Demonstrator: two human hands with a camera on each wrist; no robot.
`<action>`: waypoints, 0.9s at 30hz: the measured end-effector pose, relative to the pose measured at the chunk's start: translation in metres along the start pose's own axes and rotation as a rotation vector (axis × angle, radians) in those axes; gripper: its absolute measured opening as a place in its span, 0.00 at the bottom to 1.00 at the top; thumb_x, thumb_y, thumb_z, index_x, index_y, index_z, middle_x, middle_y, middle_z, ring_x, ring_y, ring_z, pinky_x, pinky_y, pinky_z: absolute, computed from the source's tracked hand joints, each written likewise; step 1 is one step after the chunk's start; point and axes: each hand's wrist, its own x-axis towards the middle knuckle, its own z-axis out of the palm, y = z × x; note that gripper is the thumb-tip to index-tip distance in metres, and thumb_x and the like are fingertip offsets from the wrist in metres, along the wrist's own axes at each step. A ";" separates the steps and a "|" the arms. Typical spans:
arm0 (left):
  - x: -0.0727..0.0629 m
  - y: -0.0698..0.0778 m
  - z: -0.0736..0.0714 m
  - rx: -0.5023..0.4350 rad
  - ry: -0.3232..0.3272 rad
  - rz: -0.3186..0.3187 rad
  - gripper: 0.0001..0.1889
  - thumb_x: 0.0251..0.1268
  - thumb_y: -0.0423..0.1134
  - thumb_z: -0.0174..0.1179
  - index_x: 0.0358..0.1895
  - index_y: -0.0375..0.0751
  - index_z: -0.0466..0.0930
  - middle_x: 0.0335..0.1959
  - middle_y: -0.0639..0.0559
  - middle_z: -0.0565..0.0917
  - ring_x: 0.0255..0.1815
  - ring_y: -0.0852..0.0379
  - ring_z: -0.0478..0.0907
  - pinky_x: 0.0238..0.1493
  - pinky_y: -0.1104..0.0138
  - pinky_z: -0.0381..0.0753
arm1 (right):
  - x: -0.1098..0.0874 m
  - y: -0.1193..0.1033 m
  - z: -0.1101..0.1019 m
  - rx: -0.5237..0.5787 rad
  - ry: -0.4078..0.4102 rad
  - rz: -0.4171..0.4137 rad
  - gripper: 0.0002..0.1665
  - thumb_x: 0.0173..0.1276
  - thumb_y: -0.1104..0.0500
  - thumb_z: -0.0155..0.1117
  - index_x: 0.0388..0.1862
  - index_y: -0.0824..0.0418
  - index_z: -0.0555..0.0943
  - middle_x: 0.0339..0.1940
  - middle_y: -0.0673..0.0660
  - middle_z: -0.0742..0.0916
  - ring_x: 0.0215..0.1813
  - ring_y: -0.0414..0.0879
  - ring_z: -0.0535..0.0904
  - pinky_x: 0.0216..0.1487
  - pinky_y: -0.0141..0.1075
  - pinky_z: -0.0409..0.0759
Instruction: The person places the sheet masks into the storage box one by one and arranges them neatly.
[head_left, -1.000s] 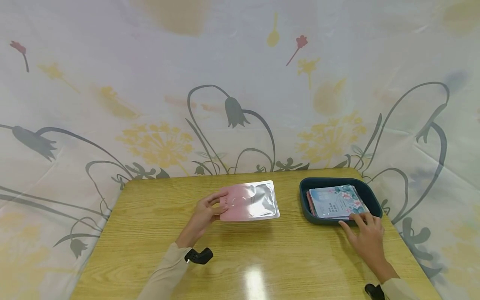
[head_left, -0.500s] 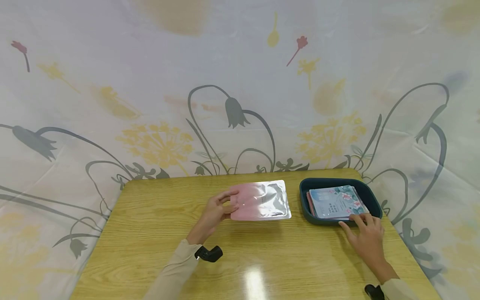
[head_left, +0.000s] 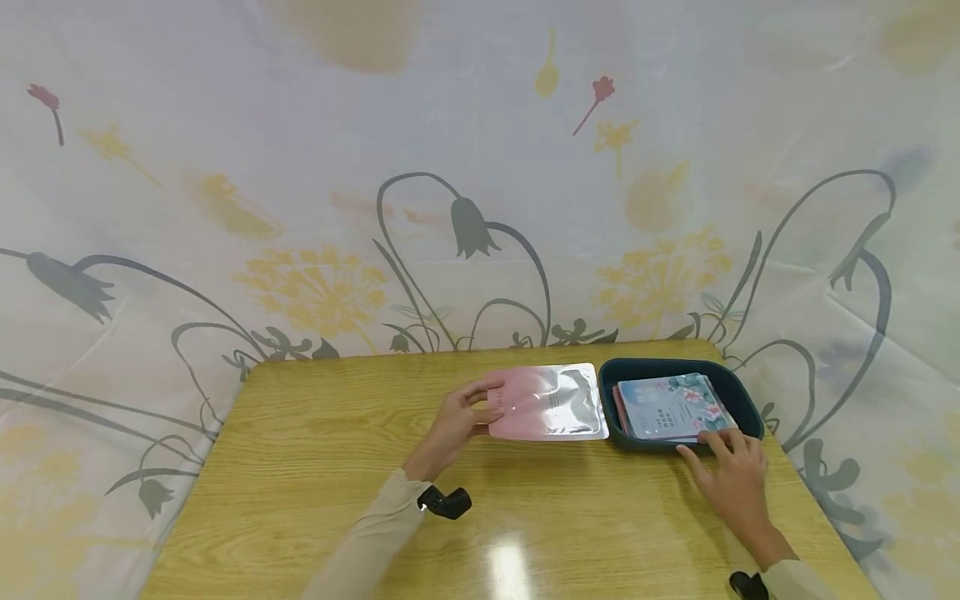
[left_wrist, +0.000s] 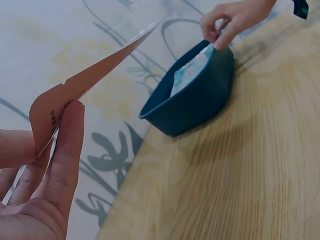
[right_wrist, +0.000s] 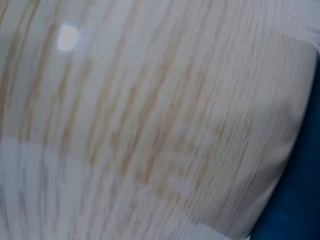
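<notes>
A pink and silver foil face-mask packet (head_left: pixel 547 404) is pinched at its pink end by my left hand (head_left: pixel 450 425). It is raised above the table, its silver end at the left rim of a dark blue plastic bin (head_left: pixel 660 368). Inside the bin lie several similar flat packets; the top one, a light blue floral packet (head_left: pixel 667 407), faces up. My right hand (head_left: pixel 735 483) grips the bin's near rim at its right side, thumb outside and fingers over the edge, as the left wrist view shows. Only table and bin appear in the right wrist view.
The wood-grain table (head_left: pixel 315 467) extends left and in front of the bin, with a bright reflection near its front. Behind it hangs a flower-print cloth (head_left: pixel 480 125). A black wrist strap (head_left: pixel 444 502) sits on the left sleeve.
My left hand has carried the packet steadily to the right, from mid-table up to the bin's left edge. The right hand and the bin have stayed in place.
</notes>
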 end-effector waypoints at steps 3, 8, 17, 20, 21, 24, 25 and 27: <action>0.006 -0.002 0.008 0.008 0.001 -0.001 0.25 0.59 0.19 0.56 0.62 0.33 0.72 0.48 0.44 0.79 0.34 0.58 0.80 0.32 0.69 0.81 | -0.001 0.001 0.001 0.003 0.004 -0.002 0.20 0.51 0.52 0.75 0.32 0.64 0.78 0.33 0.64 0.73 0.39 0.66 0.64 0.38 0.62 0.60; 0.018 -0.007 0.023 0.001 -0.005 -0.005 0.25 0.59 0.19 0.56 0.61 0.35 0.73 0.49 0.43 0.79 0.33 0.58 0.80 0.31 0.69 0.81 | -0.001 0.001 0.001 0.002 0.003 -0.006 0.19 0.50 0.53 0.76 0.32 0.64 0.78 0.34 0.64 0.73 0.39 0.66 0.64 0.37 0.60 0.60; 0.040 -0.019 0.055 -0.037 -0.020 0.002 0.24 0.58 0.19 0.56 0.60 0.34 0.75 0.46 0.42 0.79 0.31 0.57 0.81 0.30 0.68 0.82 | -0.001 0.002 0.001 -0.004 0.014 -0.021 0.23 0.56 0.45 0.71 0.32 0.63 0.78 0.33 0.64 0.74 0.39 0.66 0.64 0.37 0.61 0.60; 0.047 -0.024 0.067 -0.042 -0.022 0.005 0.23 0.58 0.18 0.56 0.59 0.35 0.76 0.46 0.41 0.79 0.30 0.57 0.81 0.31 0.67 0.82 | -0.001 0.002 0.001 -0.002 0.019 -0.020 0.23 0.56 0.44 0.71 0.32 0.64 0.78 0.34 0.64 0.74 0.40 0.67 0.65 0.37 0.61 0.61; 0.049 -0.025 0.072 -0.040 -0.023 0.007 0.23 0.58 0.19 0.56 0.59 0.35 0.76 0.47 0.41 0.79 0.30 0.57 0.81 0.31 0.67 0.82 | -0.001 0.002 0.001 0.000 0.021 -0.019 0.24 0.56 0.44 0.71 0.32 0.64 0.78 0.34 0.64 0.74 0.40 0.67 0.65 0.38 0.62 0.61; 0.055 -0.029 0.085 -0.045 -0.018 0.003 0.23 0.58 0.18 0.56 0.58 0.36 0.77 0.46 0.41 0.80 0.29 0.58 0.81 0.31 0.67 0.82 | -0.001 0.002 0.001 0.004 0.025 -0.019 0.25 0.58 0.42 0.69 0.32 0.64 0.78 0.34 0.65 0.74 0.40 0.67 0.65 0.38 0.62 0.61; 0.057 -0.029 0.089 -0.045 -0.015 0.002 0.23 0.57 0.18 0.57 0.58 0.36 0.77 0.46 0.41 0.80 0.28 0.58 0.81 0.30 0.68 0.82 | -0.001 0.003 0.002 0.006 0.027 -0.020 0.26 0.58 0.41 0.68 0.32 0.64 0.78 0.34 0.64 0.74 0.40 0.67 0.65 0.38 0.62 0.61; 0.062 -0.032 0.097 -0.042 -0.008 0.004 0.23 0.57 0.18 0.57 0.57 0.37 0.78 0.45 0.42 0.81 0.27 0.58 0.81 0.29 0.68 0.82 | -0.001 0.003 0.002 0.009 0.031 -0.029 0.27 0.59 0.39 0.66 0.32 0.64 0.78 0.33 0.65 0.74 0.40 0.67 0.65 0.38 0.62 0.61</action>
